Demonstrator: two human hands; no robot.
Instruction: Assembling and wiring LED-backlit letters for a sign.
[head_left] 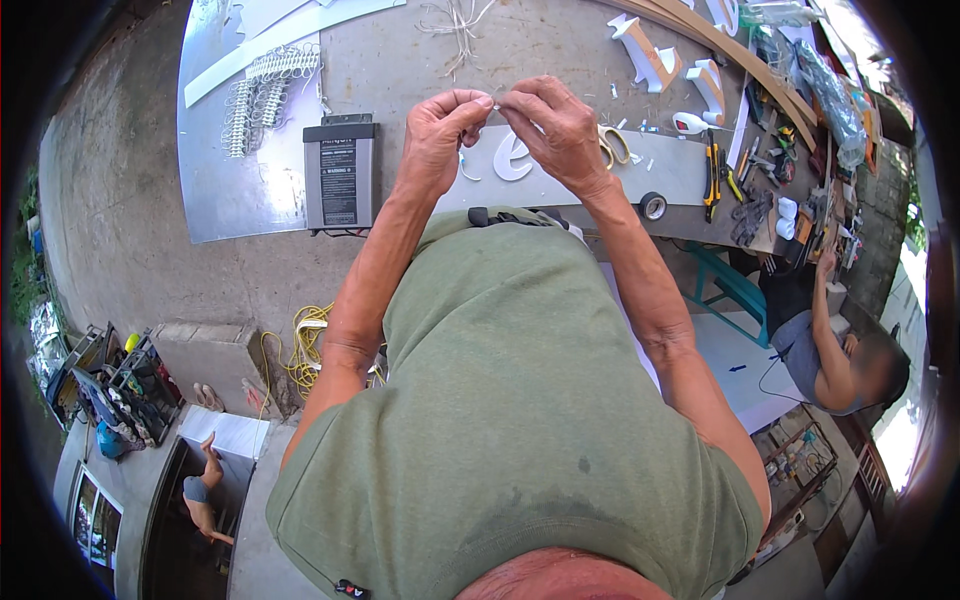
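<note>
My left hand [445, 132] and my right hand [556, 128] meet above the near part of the worktable, both closed in a pinch. Between their fingertips is a small white piece [496, 107], too tiny to make out clearly. A short white wire [463, 166] hangs below my left fingers. Beneath my right hand lies a white curved, letter-shaped piece [513, 158] on a pale sheet. Scissors with yellowish handles [614, 147] rest just right of my right hand, partly hidden by it.
A grey power supply box [343, 178] sits left of my hands, with strings of white modules [265, 95] behind it. Loose white wires [458, 32] lie at the back. Rightward are black tape [652, 206], a utility knife [712, 178] and white-and-brown shapes [648, 55]. A person [825, 350] sits at right.
</note>
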